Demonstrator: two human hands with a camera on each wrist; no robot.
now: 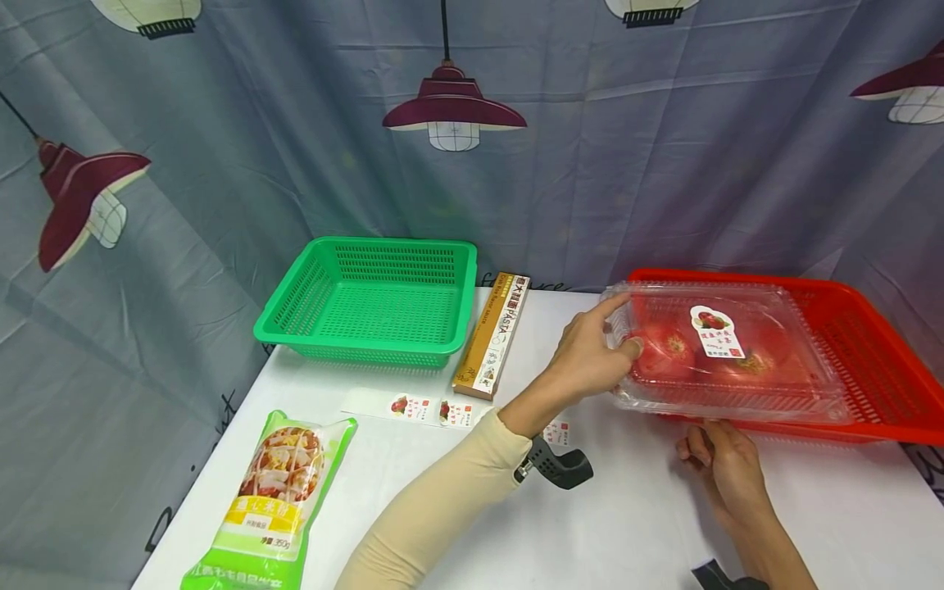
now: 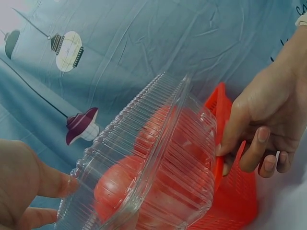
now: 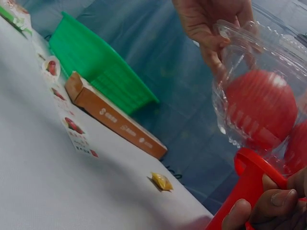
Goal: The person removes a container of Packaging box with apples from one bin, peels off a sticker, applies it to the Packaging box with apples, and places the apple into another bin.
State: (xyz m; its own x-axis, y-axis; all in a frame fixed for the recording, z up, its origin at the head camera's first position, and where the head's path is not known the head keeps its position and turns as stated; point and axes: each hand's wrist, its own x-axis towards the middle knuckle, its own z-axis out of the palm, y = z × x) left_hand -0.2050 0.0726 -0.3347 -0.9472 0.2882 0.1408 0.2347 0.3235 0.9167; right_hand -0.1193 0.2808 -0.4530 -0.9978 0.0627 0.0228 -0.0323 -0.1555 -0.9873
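Observation:
My left hand (image 1: 593, 352) grips the left end of a clear plastic clamshell box (image 1: 782, 397), with the thumb on top. Red tomatoes (image 1: 662, 351) show through its lid, which bears a white label (image 1: 717, 332) with a fruit picture. The box is held over the left part of a red plastic basket (image 1: 888, 360) and slants in the left wrist view. At the basket's near rim, my right hand (image 1: 728, 469) pinches the edge between thumb and fingers, seen close up in the right wrist view, fingers (image 3: 278, 203) curled there.
A green basket (image 1: 369, 328) stands at the back left beside a long pasta box (image 1: 490, 336). A strip of stickers (image 1: 424, 408) lies on the white table (image 1: 590, 533), partly behind the left arm. A green food bag (image 1: 273, 500) lies front left. The right wrist view shows a small yellow packet (image 3: 161, 181).

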